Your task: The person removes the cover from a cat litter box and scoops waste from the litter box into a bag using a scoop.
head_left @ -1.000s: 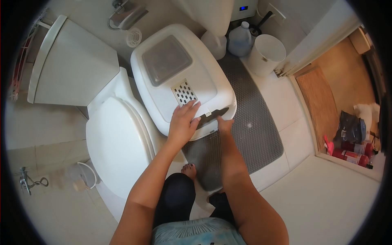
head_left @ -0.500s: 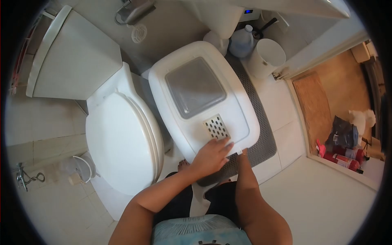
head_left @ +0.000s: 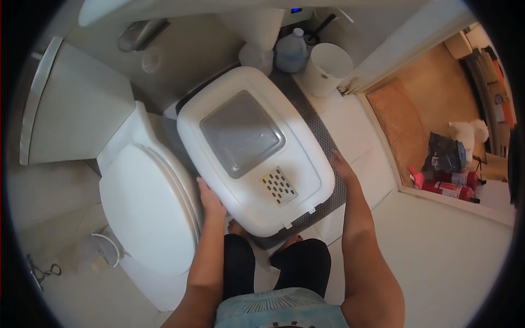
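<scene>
A white enclosed litter box (head_left: pixel 306 158) stands in front of me, seen from above. Its lid has a translucent grey panel (head_left: pixel 243 134) and a pale vent plate with dark slots (head_left: pixel 278 186). Two small white clips (head_left: pixel 288 226) stick out along the near edge. My left hand (head_left: pixel 211 199) holds the lid's left side, beside the toilet. At the opposite side, my right hand (head_left: pixel 342 167) has its fingers against the lid, partly hidden by its edge. A dark rim (head_left: pixel 191 94) shows past the lid's far left corner.
Close on the left is a toilet (head_left: pixel 147 213) with its seat cover down. A grey textured mat (head_left: pixel 306 98) lies beneath the box. Behind it stand a plastic jug (head_left: pixel 291 52) and a white bin (head_left: pixel 328 68). Red bottles (head_left: pixel 448 188) lie beyond the doorway.
My left hand has left the vent area for the lid's left side. My right hand has moved from the near edge to the right side. The dark far rim now shows; the view has shifted.
</scene>
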Available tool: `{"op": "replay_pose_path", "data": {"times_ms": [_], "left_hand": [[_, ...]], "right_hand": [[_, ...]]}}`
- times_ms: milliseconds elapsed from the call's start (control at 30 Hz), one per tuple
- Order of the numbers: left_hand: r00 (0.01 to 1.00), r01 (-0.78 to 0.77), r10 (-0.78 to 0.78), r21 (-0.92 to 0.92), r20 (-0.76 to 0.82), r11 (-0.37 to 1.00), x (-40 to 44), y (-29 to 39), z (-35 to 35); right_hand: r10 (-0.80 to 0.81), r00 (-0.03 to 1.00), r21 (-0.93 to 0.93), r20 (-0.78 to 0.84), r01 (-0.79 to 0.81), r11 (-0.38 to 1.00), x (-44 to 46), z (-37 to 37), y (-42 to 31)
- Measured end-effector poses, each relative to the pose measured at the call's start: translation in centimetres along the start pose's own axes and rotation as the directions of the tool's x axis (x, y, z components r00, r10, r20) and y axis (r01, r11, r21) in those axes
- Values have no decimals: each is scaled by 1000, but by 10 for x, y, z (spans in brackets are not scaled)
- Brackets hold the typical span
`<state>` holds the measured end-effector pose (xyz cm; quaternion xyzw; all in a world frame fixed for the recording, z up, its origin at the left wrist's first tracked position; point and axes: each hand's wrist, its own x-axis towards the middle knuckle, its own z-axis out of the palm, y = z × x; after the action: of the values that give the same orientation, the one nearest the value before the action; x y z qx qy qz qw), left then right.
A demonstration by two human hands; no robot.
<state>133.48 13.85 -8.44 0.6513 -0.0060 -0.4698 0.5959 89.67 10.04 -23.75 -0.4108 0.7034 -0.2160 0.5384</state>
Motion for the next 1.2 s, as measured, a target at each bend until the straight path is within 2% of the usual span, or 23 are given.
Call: {"op": "replay_pose_path", "data": {"times_ms": [33,67,100,133,167,200,300,367,400,433,500,633,733,767,833,900,933,1000,1067,1200], "left_hand": [[950,312,-290,-263,119,913,3,-5,-8],[911,404,-366,-235,190,884,17,-14,-19],[910,406,-368,-228,192,885,46,-37,-42],[881,408,-329,-193,339,892,83,-66,-66],[829,402,-285,-158,482,902,106,-83,-74],[840,454,-326,-233,434,860,91,-73,-54],[848,451,-347,-202,400,869,101,-75,-36],[847,444,-357,-156,393,882,106,-83,-31],[850,441,-363,-137,382,887,109,-87,-32],[852,434,-365,-116,376,893,111,-91,-32],[848,435,-380,-76,370,897,111,-99,-31],[840,437,-406,-5,360,899,106,-104,-28],[815,454,-449,76,368,888,113,-95,-13],[806,459,-462,104,370,883,117,-91,-4],[784,474,-498,161,370,866,126,-81,14],[763,483,-533,224,366,846,128,-65,35],[751,490,-550,251,366,835,125,-57,49],[725,498,-588,315,358,808,114,-32,77],[696,503,-626,382,352,775,96,-3,117],[629,533,-717,504,301,680,50,75,228]], "right_hand": [[44,994,61,102,-50,997,-1,4,-50],[-5,993,-10,118,6,1000,11,12,-68],[-49,989,-79,143,61,995,22,20,-77],[-51,989,-75,139,62,995,42,29,-77],[-21,964,-58,266,37,998,65,40,-66],[10,922,-47,387,9,999,87,52,-55],[130,956,-48,263,-121,991,21,54,-153],[6,970,-172,241,37,984,44,55,-130],[-110,961,-301,253,186,935,47,59,-123],[-109,962,-291,249,182,939,52,62,-119],[34,980,-56,198,-23,998,55,64,-109],[11,991,-104,132,3,995,46,66,-108],[1,1000,-57,4,-1,998,68,77,-56],[-9,1000,93,5,8,996,83,80,-25],[7,1000,251,-16,-3,968,65,75,-25],[145,989,417,-5,-130,900,21,60,-47],[167,986,432,-19,-143,891,2,53,-62],[299,931,356,-212,-211,910,-38,35,-94],[398,860,366,-318,-276,889,-71,16,-128],[554,742,482,-378,-353,802,-117,-38,-223]]}}
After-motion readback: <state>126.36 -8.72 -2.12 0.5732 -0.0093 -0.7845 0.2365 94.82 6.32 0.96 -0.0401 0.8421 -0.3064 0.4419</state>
